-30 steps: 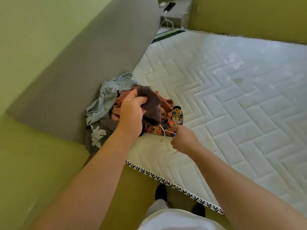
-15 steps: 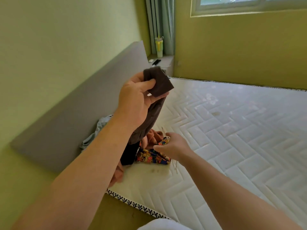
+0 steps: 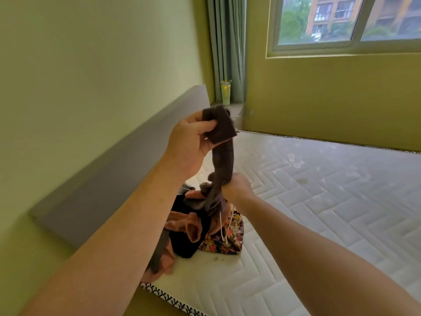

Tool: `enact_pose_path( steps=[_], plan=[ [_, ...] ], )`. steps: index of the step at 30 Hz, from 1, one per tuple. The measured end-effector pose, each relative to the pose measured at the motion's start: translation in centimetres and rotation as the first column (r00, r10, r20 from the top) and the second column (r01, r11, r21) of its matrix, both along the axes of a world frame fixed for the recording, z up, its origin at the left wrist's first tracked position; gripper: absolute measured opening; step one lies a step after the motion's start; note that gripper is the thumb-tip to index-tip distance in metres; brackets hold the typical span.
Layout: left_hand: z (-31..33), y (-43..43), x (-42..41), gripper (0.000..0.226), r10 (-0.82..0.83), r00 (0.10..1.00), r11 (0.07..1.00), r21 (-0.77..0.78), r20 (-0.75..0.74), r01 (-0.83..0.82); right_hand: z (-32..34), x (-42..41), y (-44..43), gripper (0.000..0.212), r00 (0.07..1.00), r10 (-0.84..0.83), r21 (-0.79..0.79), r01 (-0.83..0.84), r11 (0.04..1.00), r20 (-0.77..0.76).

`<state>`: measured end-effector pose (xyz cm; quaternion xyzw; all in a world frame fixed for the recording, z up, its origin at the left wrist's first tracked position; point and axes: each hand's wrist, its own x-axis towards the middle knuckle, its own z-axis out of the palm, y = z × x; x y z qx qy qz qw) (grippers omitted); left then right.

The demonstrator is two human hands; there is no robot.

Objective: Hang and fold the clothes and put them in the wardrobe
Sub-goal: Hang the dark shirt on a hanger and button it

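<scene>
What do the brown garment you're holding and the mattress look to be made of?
The brown garment: soft matte fabric, likely a cotton-type knit, since it hangs limp and bunches into folds. The mattress: white quilted textile cover with a faint sheen and stitched herringbone channels.

There is just one camera, worn on the person's head, and it looks forward and a little down from the near left corner of the bed (image 3: 319, 201), close above the clothes pile (image 3: 191, 236) there, and across to the window (image 3: 319, 23) wall.
</scene>
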<state>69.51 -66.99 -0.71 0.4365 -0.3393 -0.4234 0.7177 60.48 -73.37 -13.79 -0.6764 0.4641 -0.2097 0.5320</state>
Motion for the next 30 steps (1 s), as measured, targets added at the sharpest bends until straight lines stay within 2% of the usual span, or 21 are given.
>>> enact_pose_path(
  steps=[2,4,6,8,10,12,14,16,18,19,22,25,27,30],
  plan=[
    [-2.6,-0.1,2.7,0.019,0.148,0.983,0.972,0.168,0.106,-0.164,1.8,-0.2,-0.5,0.021,0.998,-0.057,-0.002,0.057,0.998,0.036],
    [-6.2,0.0,5.0,0.012,0.218,0.959,0.892,0.362,0.181,-0.271,4.3,-0.2,-0.9,0.022,0.992,-0.085,-0.089,0.094,0.992,0.097],
    [-9.6,0.5,6.1,0.013,0.204,0.965,0.818,0.514,0.165,-0.26,6.9,-0.3,-1.1,0.023,0.983,-0.103,-0.171,0.129,0.977,0.154],
    [-12.1,0.9,6.0,0.036,0.058,0.987,0.836,0.533,0.149,-0.129,8.8,-0.6,-1.1,0.028,0.971,-0.115,-0.231,0.164,0.959,0.21],
    [-13.7,1.0,4.9,0.063,-0.121,0.949,0.865,0.501,0.291,-0.044,10.0,-0.8,-0.9,0.033,0.957,-0.12,-0.274,0.193,0.942,0.262],
    [-15.0,0.5,3.4,0.077,-0.19,0.866,0.844,0.528,0.462,-0.097,10.9,-1.1,-0.8,0.038,0.946,-0.119,-0.293,0.211,0.933,0.303],
    [-16.0,0.0,1.8,0.085,-0.202,0.833,0.811,0.564,0.515,-0.152,11.5,-1.5,-0.8,0.037,0.938,-0.115,-0.288,0.215,0.933,0.327],
    [-16.9,-0.8,0.8,0.068,-0.185,0.832,0.804,0.568,0.523,-0.179,11.9,-2.2,-0.8,0.037,0.935,-0.123,-0.285,0.224,0.932,0.333],
    [-16.9,-1.4,0.2,0.036,-0.186,0.84,0.792,0.584,0.51,-0.179,11.6,-3.2,-0.9,0.036,0.933,-0.137,-0.274,0.234,0.933,0.332],
    [-16.6,-1.6,0.0,0.027,-0.203,0.842,0.787,0.595,0.499,-0.163,11.3,-3.8,-0.9,0.036,0.937,-0.142,-0.272,0.234,0.933,0.32],
    [-15.2,-2.5,-0.8,0.015,-0.187,0.863,0.802,0.58,0.47,-0.142,10.1,-5.7,-1.0,0.03,0.955,-0.156,-0.286,0.228,0.931,0.252],
    [-13.2,-3.5,-1.4,0.027,-0.06,0.955,0.798,0.589,0.289,-0.128,8.8,-7.7,-1.0,0.016,0.971,-0.152,-0.275,0.2,0.941,0.185],
    [-11.2,-3.9,-2.0,0.026,-0.011,0.983,0.823,0.561,0.184,-0.096,7.9,-9.0,-0.8,0.024,0.976,-0.177,-0.262,0.206,0.943,0.13],
    [-7.8,-4.2,-3.3,0.017,-0.039,0.996,0.9,0.436,0.082,-0.001,6.2,-10.7,-0.1,0.042,0.978,-0.202,-0.284,0.208,0.936,0.052]
  ],
)
